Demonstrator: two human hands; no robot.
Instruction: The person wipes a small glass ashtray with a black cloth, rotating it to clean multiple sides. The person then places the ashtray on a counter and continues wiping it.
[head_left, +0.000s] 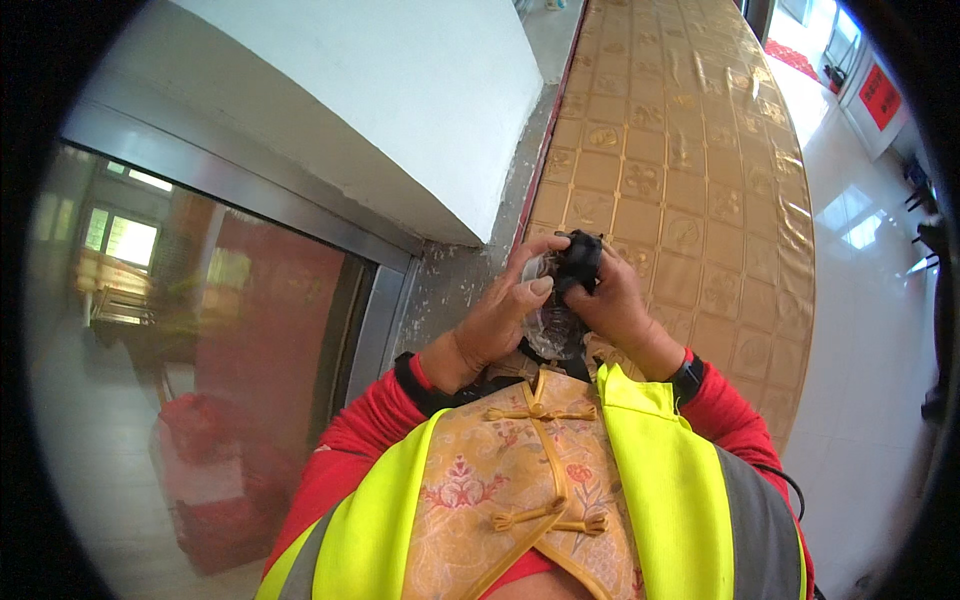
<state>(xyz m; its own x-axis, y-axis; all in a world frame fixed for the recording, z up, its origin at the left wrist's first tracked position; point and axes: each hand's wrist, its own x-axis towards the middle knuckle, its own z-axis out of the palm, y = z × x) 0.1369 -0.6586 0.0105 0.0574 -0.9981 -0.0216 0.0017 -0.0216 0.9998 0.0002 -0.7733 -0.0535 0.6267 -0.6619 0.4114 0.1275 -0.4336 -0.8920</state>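
My left hand (491, 319) curves around a clear plastic item (556, 330), perhaps a bottle or a bag, its thumb and forefinger on the near-left side. A dark bundle (582, 259), which could be cloth or thin plastic, sits against the top of the clear item. My right hand (622, 304) grips this bundle from the right, with the thumb pressed on it. Both hands are close together in front of my chest, over the near end of a table with a gold patterned tablecloth (682, 232). What lies inside the clear item is too blurred to tell.
Left of the tablecloth runs a worn grey ledge (450, 292) below a white wall block (420, 97). A metal-framed glass pane (277, 300) stands at the left, with red bags (217, 480) visible in it. Shiny floor tiles (847, 300) extend along the right.
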